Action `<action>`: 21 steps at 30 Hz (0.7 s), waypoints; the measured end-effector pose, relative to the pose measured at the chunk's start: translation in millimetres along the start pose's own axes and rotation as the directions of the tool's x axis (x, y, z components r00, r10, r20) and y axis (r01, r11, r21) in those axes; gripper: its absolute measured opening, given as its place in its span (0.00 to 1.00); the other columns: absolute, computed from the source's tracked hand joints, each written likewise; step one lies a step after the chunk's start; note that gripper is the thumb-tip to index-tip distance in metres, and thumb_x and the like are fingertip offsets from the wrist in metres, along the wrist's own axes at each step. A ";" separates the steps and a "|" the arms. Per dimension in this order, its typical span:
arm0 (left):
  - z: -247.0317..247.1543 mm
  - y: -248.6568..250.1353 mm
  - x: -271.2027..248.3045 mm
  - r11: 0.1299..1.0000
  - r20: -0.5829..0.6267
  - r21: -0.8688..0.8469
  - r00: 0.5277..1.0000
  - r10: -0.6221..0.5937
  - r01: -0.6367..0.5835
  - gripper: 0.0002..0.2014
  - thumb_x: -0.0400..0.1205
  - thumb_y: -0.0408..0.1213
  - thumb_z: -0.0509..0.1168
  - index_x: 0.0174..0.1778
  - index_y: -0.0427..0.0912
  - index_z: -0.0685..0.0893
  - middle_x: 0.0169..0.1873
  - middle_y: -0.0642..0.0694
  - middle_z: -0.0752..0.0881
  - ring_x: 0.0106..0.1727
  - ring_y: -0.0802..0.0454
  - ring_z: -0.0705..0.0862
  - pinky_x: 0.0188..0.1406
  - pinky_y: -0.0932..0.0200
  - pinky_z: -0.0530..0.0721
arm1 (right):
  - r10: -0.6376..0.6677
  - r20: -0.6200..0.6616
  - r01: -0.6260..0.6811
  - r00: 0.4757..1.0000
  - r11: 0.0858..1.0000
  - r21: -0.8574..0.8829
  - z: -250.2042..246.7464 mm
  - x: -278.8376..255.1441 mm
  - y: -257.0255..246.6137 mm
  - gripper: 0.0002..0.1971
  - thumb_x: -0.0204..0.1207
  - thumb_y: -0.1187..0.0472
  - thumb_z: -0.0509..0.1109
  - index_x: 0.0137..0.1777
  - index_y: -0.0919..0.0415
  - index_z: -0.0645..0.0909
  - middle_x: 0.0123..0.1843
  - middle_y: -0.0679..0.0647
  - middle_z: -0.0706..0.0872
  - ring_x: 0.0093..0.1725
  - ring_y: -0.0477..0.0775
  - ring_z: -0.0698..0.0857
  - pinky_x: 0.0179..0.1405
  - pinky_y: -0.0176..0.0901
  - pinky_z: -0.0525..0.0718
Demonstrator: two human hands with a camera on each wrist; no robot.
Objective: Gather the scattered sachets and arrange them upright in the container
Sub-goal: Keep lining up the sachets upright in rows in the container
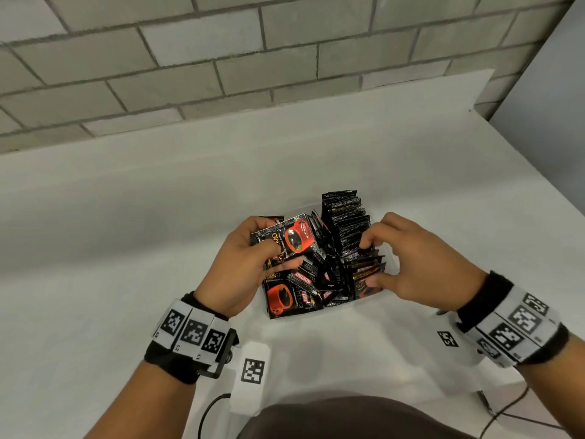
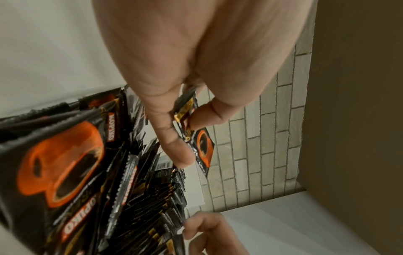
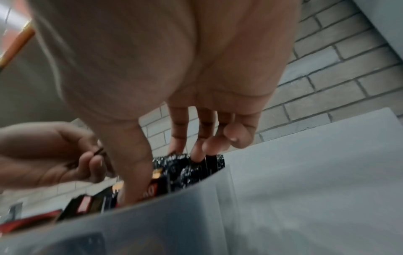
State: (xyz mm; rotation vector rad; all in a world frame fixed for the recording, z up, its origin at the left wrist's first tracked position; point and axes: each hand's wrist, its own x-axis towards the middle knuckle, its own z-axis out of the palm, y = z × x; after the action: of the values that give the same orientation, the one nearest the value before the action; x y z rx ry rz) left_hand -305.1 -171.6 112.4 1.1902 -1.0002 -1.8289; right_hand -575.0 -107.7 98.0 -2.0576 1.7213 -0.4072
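Above the container point(image 1: 387, 248), left hand point(image 1: 243, 264) pinches a sachet point(image 1: 294, 239); right hand point(image 1: 408, 261) (fingers curled) grips upright sachets point(image 1: 348, 223).

White table point(image 1: 126, 217), grey brick wall point(image 1: 221, 58)

sachets point(image 1: 296, 245): glossy black, red cup picture, gold and white lettering, red brand label
container point(image 3: 196, 215): clear, frosted grey
table point(image 1: 126, 217): plain white
wall point(image 1: 190, 68): pale grey bricks, darker grey joints
wristbands point(image 1: 190, 335): black, with white tags of black square code patterns
cable point(image 1: 205, 413): black
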 end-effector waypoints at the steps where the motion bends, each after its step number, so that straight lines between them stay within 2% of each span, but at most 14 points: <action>1: 0.1 -0.1 0.3 1.000 0.004 0.006 1.000 0.005 -0.005 0.12 0.84 0.15 0.59 0.58 0.33 0.79 0.58 0.33 0.88 0.51 0.43 0.93 0.53 0.45 0.93 | -0.018 -0.021 0.019 1.000 0.999 0.040 -4.2 -0.4 -1.6 0.22 0.66 0.51 0.84 0.56 0.39 0.79 0.52 0.38 0.76 0.53 0.40 0.78 0.50 0.32 0.77; 4: -0.8 -1.8 1.8 0.999 0.026 0.034 1.000 0.000 -0.001 0.14 0.84 0.15 0.61 0.62 0.33 0.78 0.61 0.30 0.86 0.56 0.35 0.92 0.53 0.44 0.93 | -0.108 -0.011 0.109 0.994 0.989 0.098 -6.1 1.1 -3.9 0.14 0.70 0.59 0.82 0.47 0.41 0.83 0.48 0.40 0.80 0.50 0.43 0.79 0.47 0.33 0.76; 6: -0.4 -2.3 1.8 0.998 0.037 0.064 0.999 -0.011 0.009 0.15 0.84 0.17 0.63 0.65 0.32 0.77 0.59 0.28 0.86 0.52 0.31 0.92 0.50 0.44 0.94 | -0.134 0.017 0.132 0.991 0.987 0.092 0.6 2.4 -1.5 0.14 0.71 0.65 0.81 0.41 0.42 0.84 0.42 0.40 0.81 0.46 0.44 0.80 0.44 0.31 0.75; 9: 0.1 -1.0 1.9 0.986 0.037 0.166 0.999 0.014 -0.020 0.15 0.82 0.20 0.69 0.62 0.35 0.80 0.52 0.33 0.88 0.44 0.40 0.92 0.41 0.51 0.94 | -0.118 0.004 0.117 0.993 0.989 0.093 2.8 3.0 2.4 0.14 0.69 0.68 0.81 0.40 0.45 0.87 0.39 0.39 0.82 0.44 0.42 0.81 0.43 0.24 0.74; 12: -0.3 2.1 3.1 0.941 0.052 0.317 0.993 0.106 -0.117 0.14 0.77 0.25 0.77 0.54 0.39 0.83 0.44 0.38 0.89 0.38 0.47 0.88 0.39 0.58 0.89 | -0.113 -0.005 0.113 0.994 0.986 0.124 -4.2 3.4 0.5 0.11 0.70 0.63 0.83 0.41 0.44 0.87 0.42 0.39 0.83 0.43 0.44 0.82 0.43 0.24 0.74; 14: 4.9 5.3 2.3 0.899 0.087 0.402 0.984 0.153 -0.175 0.13 0.73 0.26 0.81 0.48 0.37 0.85 0.36 0.43 0.89 0.34 0.50 0.87 0.39 0.59 0.88 | -0.091 -0.066 0.102 0.994 0.977 0.188 -10.2 3.1 -1.9 0.11 0.74 0.62 0.80 0.41 0.42 0.86 0.43 0.40 0.84 0.42 0.48 0.83 0.41 0.28 0.75; 15: 10.1 6.8 0.7 0.875 0.118 0.439 0.979 0.168 -0.203 0.12 0.72 0.26 0.82 0.46 0.37 0.86 0.35 0.43 0.90 0.35 0.51 0.88 0.41 0.60 0.89 | -0.080 -0.116 0.106 0.990 0.964 0.245 -13.6 2.4 -4.0 0.10 0.76 0.63 0.78 0.43 0.43 0.87 0.43 0.42 0.86 0.41 0.51 0.84 0.40 0.33 0.77; 17: 22.8 8.2 -3.5 0.819 0.191 0.507 0.962 0.197 -0.268 0.11 0.70 0.28 0.84 0.41 0.39 0.88 0.37 0.42 0.92 0.38 0.52 0.89 0.45 0.62 0.89 | -0.049 -0.188 0.128 0.981 0.891 0.436 -21.4 -1.2 -13.5 0.08 0.80 0.65 0.74 0.50 0.49 0.88 0.45 0.47 0.89 0.43 0.55 0.86 0.44 0.49 0.84; 19: 34.0 6.8 -8.0 0.786 0.248 0.536 0.947 0.203 -0.309 0.10 0.70 0.30 0.85 0.39 0.40 0.89 0.39 0.43 0.92 0.40 0.52 0.90 0.47 0.61 0.89 | -0.063 -0.172 0.153 0.983 0.799 0.582 -27.8 -5.3 -26.9 0.12 0.79 0.66 0.76 0.59 0.52 0.86 0.48 0.52 0.90 0.43 0.62 0.86 0.47 0.58 0.86; 21: 41.9 4.6 -11.0 0.784 0.291 0.529 0.937 0.193 -0.326 0.10 0.70 0.30 0.84 0.41 0.40 0.90 0.39 0.43 0.92 0.40 0.50 0.90 0.48 0.57 0.90 | -0.093 -0.122 0.147 0.988 0.800 0.582 -27.0 -6.5 -35.7 0.19 0.74 0.65 0.81 0.63 0.50 0.84 0.46 0.52 0.90 0.38 0.62 0.85 0.43 0.59 0.87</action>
State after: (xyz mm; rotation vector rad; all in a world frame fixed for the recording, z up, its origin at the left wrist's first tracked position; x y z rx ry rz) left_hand -340.3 -154.9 132.0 1.1093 -1.8454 -1.4962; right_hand -558.7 -99.9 139.4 -1.6966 1.2791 -0.9561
